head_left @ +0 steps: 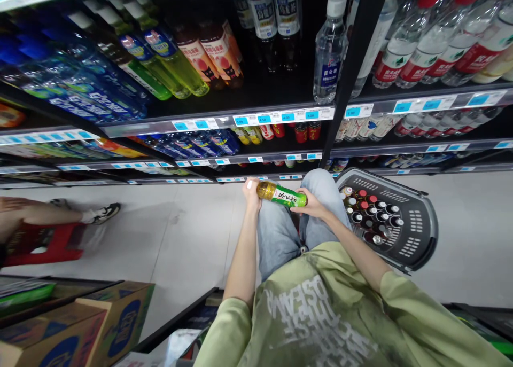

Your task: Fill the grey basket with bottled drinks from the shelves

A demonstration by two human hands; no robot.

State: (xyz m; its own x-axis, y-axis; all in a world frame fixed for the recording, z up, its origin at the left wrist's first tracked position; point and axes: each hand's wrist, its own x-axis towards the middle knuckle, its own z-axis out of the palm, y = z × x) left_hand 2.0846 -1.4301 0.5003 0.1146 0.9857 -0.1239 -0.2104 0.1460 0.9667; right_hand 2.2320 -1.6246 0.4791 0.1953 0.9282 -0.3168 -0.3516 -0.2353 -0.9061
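I hold a bottle with a green label and yellowish drink lying sideways over my knees in blue jeans. My left hand is closed round its cap end. My right hand grips its base end from below. Right beside my right hand stands a dark grey shopping basket on the floor, holding several upright bottles with red, black and white caps. In front of me run shelves of drinks; a clear water bottle stands alone at the shelf edge.
Shelves with blue price tags carry green, blue and brown bottles. Another person's leg and sneaker stretch over the light floor at left, beside a red stool. Cardboard boxes sit at the lower left.
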